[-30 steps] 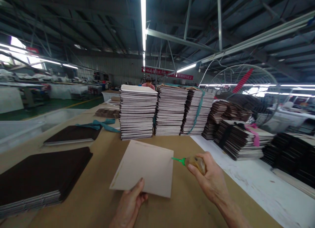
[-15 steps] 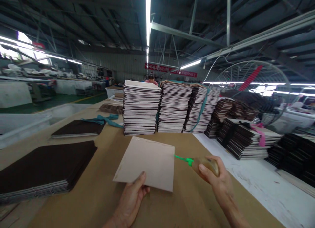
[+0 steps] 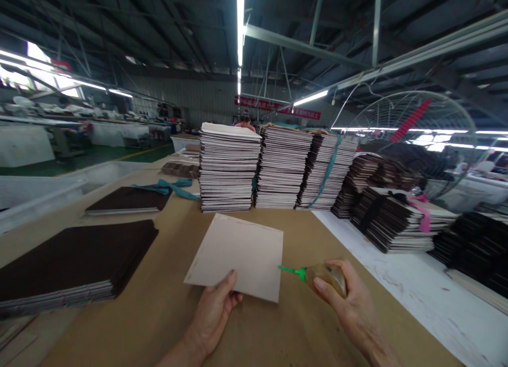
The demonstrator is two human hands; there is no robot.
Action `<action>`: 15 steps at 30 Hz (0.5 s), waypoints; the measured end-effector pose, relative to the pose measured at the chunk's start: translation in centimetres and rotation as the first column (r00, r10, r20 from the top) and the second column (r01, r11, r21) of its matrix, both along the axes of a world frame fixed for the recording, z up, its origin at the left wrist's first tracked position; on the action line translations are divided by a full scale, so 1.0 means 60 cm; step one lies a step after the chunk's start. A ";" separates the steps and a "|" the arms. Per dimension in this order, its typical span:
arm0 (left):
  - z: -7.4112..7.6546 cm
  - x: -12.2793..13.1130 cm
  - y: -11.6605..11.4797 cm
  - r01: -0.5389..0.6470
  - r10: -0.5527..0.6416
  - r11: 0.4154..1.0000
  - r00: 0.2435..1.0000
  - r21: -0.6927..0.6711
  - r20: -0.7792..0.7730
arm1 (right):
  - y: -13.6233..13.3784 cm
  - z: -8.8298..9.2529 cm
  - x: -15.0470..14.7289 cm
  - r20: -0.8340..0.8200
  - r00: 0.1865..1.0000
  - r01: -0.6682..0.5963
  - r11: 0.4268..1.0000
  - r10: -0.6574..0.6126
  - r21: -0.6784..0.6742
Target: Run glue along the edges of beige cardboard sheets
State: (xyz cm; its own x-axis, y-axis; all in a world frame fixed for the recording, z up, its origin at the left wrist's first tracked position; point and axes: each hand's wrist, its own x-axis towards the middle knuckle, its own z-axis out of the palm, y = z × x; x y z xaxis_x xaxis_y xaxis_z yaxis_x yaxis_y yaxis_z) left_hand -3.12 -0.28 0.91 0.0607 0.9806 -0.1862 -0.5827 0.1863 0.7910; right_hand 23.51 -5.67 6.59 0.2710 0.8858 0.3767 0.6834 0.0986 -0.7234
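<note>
A pale, roughly square board [image 3: 242, 250] is tilted above the brown-covered table, pinched at its near edge by my left hand [image 3: 214, 314], thumb on top. Thin wet-looking streaks run along its left and far edges. My right hand [image 3: 351, 298] is wrapped around a glue bottle [image 3: 323, 277] with a long green nozzle. The nozzle tip points left and meets the board's right edge in view; whether it touches cannot be made out. Dark brown panels [image 3: 79, 256] lie stacked to the left of my left hand.
Tall stacks of dark-and-white panels [image 3: 228, 168] stand across the table's far side. Tied bundles [image 3: 397, 219] sit on the white surface at right, near a large fan [image 3: 416, 139]. A teal strip [image 3: 166, 186] lies over another dark panel. A person [image 3: 245, 122] is behind the stacks.
The glue bottle's nozzle has moved toward me along the board's right edge, my right hand with it. The board stays in my left hand; the view has shifted slightly.
</note>
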 end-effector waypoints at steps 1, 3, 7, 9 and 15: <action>0.000 0.000 0.000 0.001 -0.001 1.000 1.000 -0.002 -0.001 | 0.001 0.002 -0.001 0.013 1.000 0.008 1.000 -0.009 0.021; -0.001 0.000 0.001 -0.005 0.005 1.000 1.000 -0.003 -0.003 | 0.005 0.005 -0.003 0.043 0.999 0.013 0.999 -0.015 0.050; -0.002 -0.001 0.001 -0.006 0.006 1.000 1.000 0.005 0.000 | 0.004 0.001 -0.002 0.103 0.993 -0.066 0.998 0.064 0.017; -0.002 -0.001 0.001 -0.003 0.003 1.000 1.000 0.009 0.000 | -0.001 -0.002 -0.001 0.109 0.987 -0.117 0.993 0.118 -0.018; -0.001 -0.001 -0.002 -0.012 0.012 1.000 1.000 0.010 -0.004 | -0.005 0.002 0.000 0.140 0.989 -0.061 0.996 0.052 0.063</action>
